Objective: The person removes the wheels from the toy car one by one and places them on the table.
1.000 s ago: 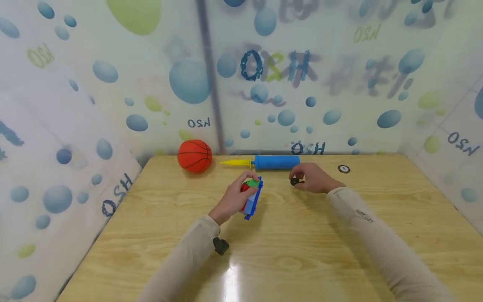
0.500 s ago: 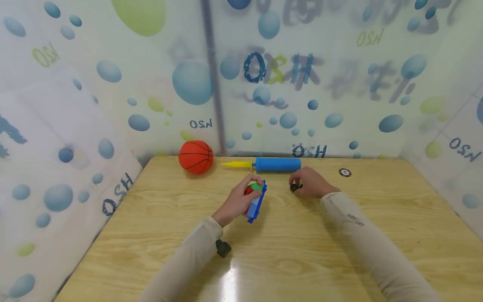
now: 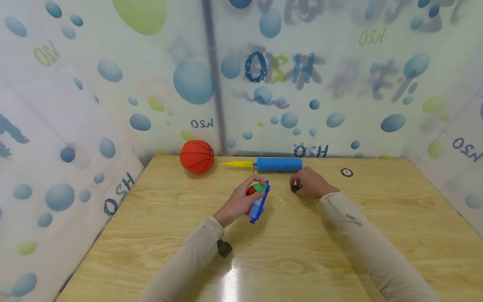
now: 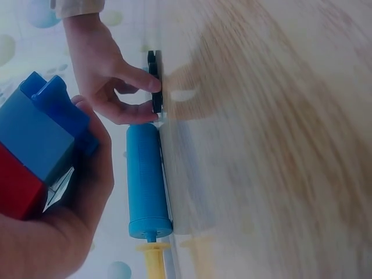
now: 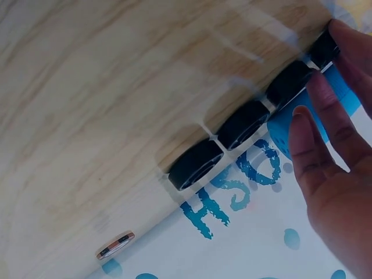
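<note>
My left hand (image 3: 239, 201) grips a toy made of blocks (image 3: 258, 205), with red, green and light blue pieces on a dark blue base, tilted above the table. In the left wrist view, the curled fingers wrap round this block toy (image 4: 35, 136). To the right, my right hand (image 3: 312, 183) bends down to the tabletop, pinching a small black wheel (image 3: 295, 188) between thumb and fingers. The right wrist view shows several black wheels (image 5: 244, 124) in a row, the far ones at the fingertips of the right hand (image 5: 343, 174).
A blue hand pump (image 3: 279, 164) with a yellow nozzle lies along the back edge, just behind both hands. Left of it sits a small red basketball (image 3: 197, 157). A poker chip (image 3: 346, 172) lies at the back right. Printed wall sheets enclose the wooden table (image 3: 286, 260).
My left hand has shifted slightly right with the block toy. The right hand has come a little nearer and lower with the black wheel. The head view has shifted slightly.
</note>
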The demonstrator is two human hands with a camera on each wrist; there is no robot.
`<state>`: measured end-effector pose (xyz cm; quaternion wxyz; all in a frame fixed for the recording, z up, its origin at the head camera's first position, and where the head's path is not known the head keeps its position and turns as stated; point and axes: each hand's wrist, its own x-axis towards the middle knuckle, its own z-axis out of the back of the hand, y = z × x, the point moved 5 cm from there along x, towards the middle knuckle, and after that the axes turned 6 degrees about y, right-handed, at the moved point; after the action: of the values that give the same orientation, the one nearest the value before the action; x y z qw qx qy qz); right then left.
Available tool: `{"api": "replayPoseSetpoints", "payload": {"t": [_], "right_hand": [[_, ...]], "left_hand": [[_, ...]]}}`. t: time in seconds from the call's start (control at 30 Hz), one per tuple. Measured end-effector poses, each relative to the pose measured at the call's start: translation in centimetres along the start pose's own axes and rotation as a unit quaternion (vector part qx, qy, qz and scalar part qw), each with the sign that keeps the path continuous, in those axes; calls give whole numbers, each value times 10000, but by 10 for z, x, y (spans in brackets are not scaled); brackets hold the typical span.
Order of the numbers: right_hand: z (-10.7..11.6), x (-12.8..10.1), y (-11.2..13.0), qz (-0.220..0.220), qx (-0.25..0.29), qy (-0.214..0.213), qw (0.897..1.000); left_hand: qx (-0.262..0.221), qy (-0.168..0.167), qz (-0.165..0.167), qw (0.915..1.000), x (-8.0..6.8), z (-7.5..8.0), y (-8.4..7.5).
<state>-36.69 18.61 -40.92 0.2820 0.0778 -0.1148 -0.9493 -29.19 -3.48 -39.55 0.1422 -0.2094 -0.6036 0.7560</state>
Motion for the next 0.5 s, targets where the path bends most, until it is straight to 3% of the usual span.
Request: {"api": "replayPoseSetpoints", "payload": {"t": [0.23,0.37,0.5], "right_hand": [[1,-9,-2,-143,71,172,9997],[18,-17,-2,-91,73,-90,9999],[30,-27,1,19,592,-267,9979]], "left_hand": [[-16,216,-11,9998,2,-6,2],[78,399,-253,9989,3,-6,1],[91,548,-334,9979,-1,-4,2]]}}
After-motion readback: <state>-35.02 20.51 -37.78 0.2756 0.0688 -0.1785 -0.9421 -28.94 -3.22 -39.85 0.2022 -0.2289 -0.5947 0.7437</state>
